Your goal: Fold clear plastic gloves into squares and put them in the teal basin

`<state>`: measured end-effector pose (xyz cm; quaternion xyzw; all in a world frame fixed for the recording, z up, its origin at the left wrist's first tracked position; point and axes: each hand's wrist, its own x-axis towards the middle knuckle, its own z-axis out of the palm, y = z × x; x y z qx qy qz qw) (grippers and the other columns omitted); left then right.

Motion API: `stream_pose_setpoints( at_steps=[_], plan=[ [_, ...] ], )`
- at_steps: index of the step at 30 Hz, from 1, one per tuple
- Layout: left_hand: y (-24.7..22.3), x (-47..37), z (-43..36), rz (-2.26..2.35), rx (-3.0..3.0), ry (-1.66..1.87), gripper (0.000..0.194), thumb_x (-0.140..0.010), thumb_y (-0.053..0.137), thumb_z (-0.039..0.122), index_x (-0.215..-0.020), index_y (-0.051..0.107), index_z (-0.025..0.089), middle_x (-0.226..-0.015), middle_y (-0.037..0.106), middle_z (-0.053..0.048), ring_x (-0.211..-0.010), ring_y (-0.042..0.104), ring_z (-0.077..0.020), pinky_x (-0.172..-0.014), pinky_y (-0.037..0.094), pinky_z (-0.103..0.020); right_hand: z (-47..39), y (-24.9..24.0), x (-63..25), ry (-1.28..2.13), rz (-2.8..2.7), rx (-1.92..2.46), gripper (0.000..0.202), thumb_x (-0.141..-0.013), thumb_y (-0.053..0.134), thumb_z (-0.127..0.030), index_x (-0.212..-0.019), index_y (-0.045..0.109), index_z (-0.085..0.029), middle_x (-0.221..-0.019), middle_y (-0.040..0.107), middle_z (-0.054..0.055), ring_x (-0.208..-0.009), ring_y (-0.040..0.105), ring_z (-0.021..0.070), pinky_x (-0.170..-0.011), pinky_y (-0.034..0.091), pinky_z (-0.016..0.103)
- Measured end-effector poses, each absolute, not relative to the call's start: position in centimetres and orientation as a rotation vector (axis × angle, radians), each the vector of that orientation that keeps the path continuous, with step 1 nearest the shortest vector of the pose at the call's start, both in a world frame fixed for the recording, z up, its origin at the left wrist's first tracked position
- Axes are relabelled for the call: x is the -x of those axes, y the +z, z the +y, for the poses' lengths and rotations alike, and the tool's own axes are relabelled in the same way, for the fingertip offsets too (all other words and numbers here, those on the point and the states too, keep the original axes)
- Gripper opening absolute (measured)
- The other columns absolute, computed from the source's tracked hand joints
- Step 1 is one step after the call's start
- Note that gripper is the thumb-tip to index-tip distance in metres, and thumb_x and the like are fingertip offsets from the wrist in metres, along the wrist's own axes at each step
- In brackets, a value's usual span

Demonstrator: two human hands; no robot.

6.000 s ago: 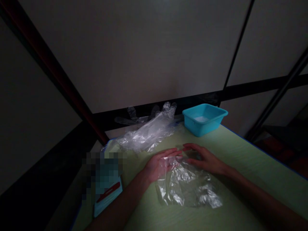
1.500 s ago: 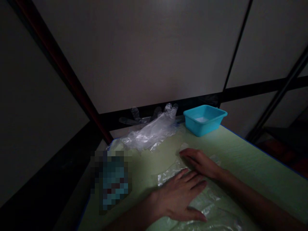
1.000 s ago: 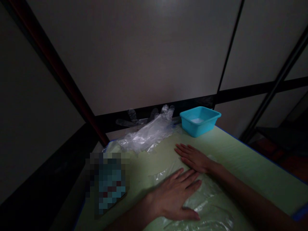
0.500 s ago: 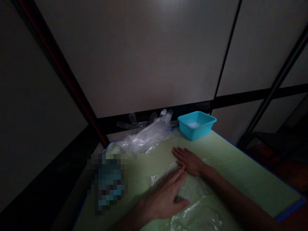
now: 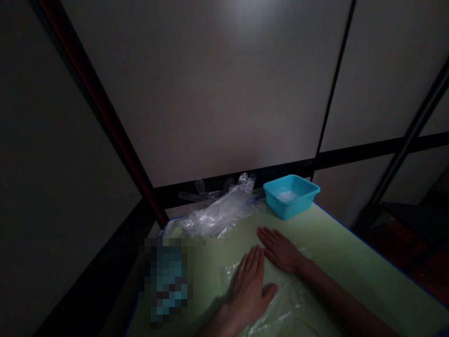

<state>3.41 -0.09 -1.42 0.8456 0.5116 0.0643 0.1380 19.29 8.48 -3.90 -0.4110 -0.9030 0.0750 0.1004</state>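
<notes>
left hand (image 5: 249, 286), right hand (image 5: 281, 251) flat over clear plastic (image 5: 280, 309). fingers straight, gripping nothing. turquoise basin (image 5: 295, 208) beyond, on green table (image 5: 351, 264).

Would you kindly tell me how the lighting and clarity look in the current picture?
Head view: dim overall, with soft glare high on the panel; head view: pale glints on the gloves and clear plastic; head view: coarse pixelation hides the bluish item.
</notes>
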Motion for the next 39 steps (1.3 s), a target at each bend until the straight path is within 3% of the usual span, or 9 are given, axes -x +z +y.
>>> stream_pose_setpoints(
  at_steps=[7,14,20,25,32,35,39],
  plan=[
    [-2.0,-0.6,0.4,1.471,-2.508,0.169,0.067,-0.082,0.037,0.047,-0.136,0.013,0.013,-0.143,0.007,-0.007,-0.13,0.006,-0.0221,-0.106,0.014,-0.038,9.1,-4.0,-19.2,0.224,-2.629,1.248,0.052,-0.089,0.023,-0.043,-0.135,0.02,-0.018,-0.139,0.02,0.008,-0.128,0.018,0.0214,-0.102,0.018,0.043],
    [-2.9,2.3,0.6,1.506,-2.529,0.159,0.073,-0.078,0.047,0.04,-0.136,0.011,0.018,-0.142,0.008,-0.005,-0.13,0.01,-0.022,-0.106,0.015,-0.037,9.2,-4.3,-19.4,0.178,-2.59,1.233,0.053,-0.088,0.023,-0.046,-0.135,0.019,-0.02,-0.139,0.021,0.007,-0.127,0.019,0.0218,-0.102,0.02,0.044],
    [-4.9,2.9,1.8,1.451,-2.584,0.177,0.077,-0.077,0.042,0.053,-0.137,0.01,0.018,-0.141,0.014,-0.007,-0.128,0.016,-0.0258,-0.104,0.02,-0.037,9.3,-5.1,-19.5,0.149,-2.576,1.205,0.054,-0.088,0.026,-0.045,-0.135,0.011,-0.025,-0.14,0.019,0.003,-0.127,0.018,0.0213,-0.102,0.021,0.044],
    [-3.7,2.6,1.0,1.49,-2.51,0.174,0.083,-0.074,0.046,0.055,-0.136,0.007,0.016,-0.142,0.003,-0.006,-0.13,0.008,-0.0253,-0.106,0.014,-0.039,9.4,-4.8,-19.6,0.142,-2.593,1.216,0.054,-0.088,0.026,-0.045,-0.136,0.013,-0.023,-0.14,0.017,0.004,-0.128,0.016,0.0213,-0.102,0.021,0.044],
    [-2.8,3.4,0.9,1.68,-2.421,0.194,0.087,-0.069,0.053,0.047,-0.136,0.01,0.016,-0.143,0.004,-0.005,-0.13,0.006,-0.0242,-0.106,0.014,-0.04,9.8,-4.3,-19.5,0.141,-2.569,1.24,0.056,-0.087,0.028,-0.046,-0.136,0.018,-0.02,-0.14,0.019,0.007,-0.128,0.017,0.0214,-0.102,0.021,0.044],
    [-3.1,3.8,1.1,1.684,-2.424,0.194,0.087,-0.066,0.055,0.046,-0.136,0.012,0.015,-0.143,0.005,-0.006,-0.13,0.007,-0.0257,-0.105,0.014,-0.042,9.9,-3.7,-19.5,0.124,-2.507,1.281,0.056,-0.087,0.029,-0.041,-0.136,0.019,-0.016,-0.139,0.022,0.008,-0.127,0.019,0.0212,-0.102,0.022,0.044],
    [-2.2,3.3,1.3,1.764,-2.356,0.246,0.08,-0.071,0.051,0.039,-0.135,0.015,0.008,-0.142,0.005,-0.01,-0.13,0.005,-0.0259,-0.105,0.015,-0.043,9.8,-2.4,-19.4,0.104,-2.401,1.3,0.049,-0.085,0.03,-0.023,-0.132,0.029,-0.009,-0.137,0.028,0.011,-0.126,0.023,0.0201,-0.103,0.021,0.041]
  ],
)
